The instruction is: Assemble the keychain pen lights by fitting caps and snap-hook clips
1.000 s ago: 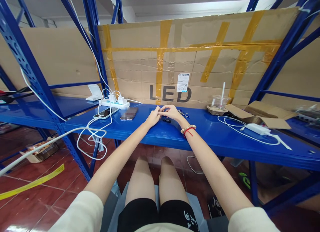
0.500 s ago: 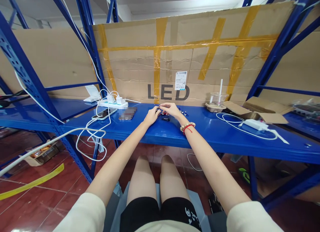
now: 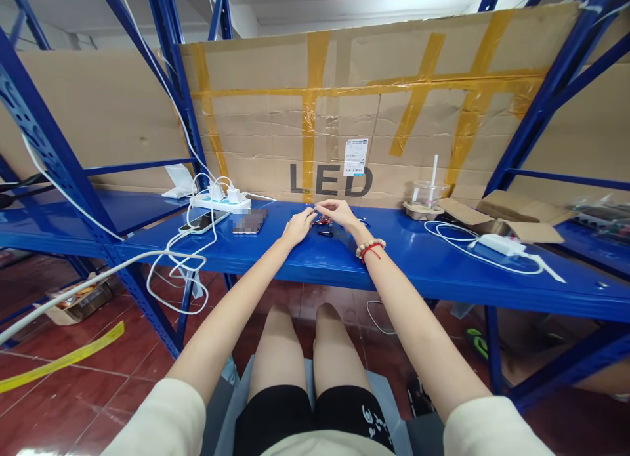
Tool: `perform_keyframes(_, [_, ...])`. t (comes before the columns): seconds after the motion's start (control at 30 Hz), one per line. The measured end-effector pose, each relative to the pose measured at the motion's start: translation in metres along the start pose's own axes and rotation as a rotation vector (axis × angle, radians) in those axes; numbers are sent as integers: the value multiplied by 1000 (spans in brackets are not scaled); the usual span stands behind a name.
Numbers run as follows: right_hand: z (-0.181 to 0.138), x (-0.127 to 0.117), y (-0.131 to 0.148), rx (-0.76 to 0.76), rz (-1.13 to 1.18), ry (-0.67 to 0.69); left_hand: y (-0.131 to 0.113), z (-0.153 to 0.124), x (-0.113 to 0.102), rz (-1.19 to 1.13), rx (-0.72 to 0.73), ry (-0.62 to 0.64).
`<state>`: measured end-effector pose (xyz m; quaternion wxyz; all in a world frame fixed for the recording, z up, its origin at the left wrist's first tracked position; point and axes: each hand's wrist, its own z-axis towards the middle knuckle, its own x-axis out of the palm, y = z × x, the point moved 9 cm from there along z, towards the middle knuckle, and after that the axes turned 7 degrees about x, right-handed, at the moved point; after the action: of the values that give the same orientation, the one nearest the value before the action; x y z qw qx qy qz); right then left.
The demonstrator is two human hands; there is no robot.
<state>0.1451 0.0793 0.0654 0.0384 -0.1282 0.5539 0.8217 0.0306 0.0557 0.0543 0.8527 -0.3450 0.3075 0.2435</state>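
Two hands meet, fingers curled, over small parts at mid-frame.
The left hand (image 3: 298, 227) and right hand (image 3: 341, 213) have their fingertips close together; whether they pinch something, I cannot tell at this size. Reddish parts (image 3: 323, 221) and a black piece (image 3: 325, 233) lie just beneath, so a brushing finger could scatter them across the glossy blue shelf (image 3: 423, 259). Cardboard (image 3: 251, 128) stands behind; red floor tiles (image 3: 123, 364) show lower left.

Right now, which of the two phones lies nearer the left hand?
The phone with the pixelated screen: it lies between the left hand and the other phone, which sits among white cables.
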Motion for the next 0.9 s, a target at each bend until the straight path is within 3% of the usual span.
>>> perform_keyframes(0.7, [-3, -1, 4, -1, 28, -18, -1, -3, -3, -24, -36, -13])
perform_keyframes(0.9, [-3, -4, -2, 59, 13, -53, 1, -3, -3, -26, -36, -24])
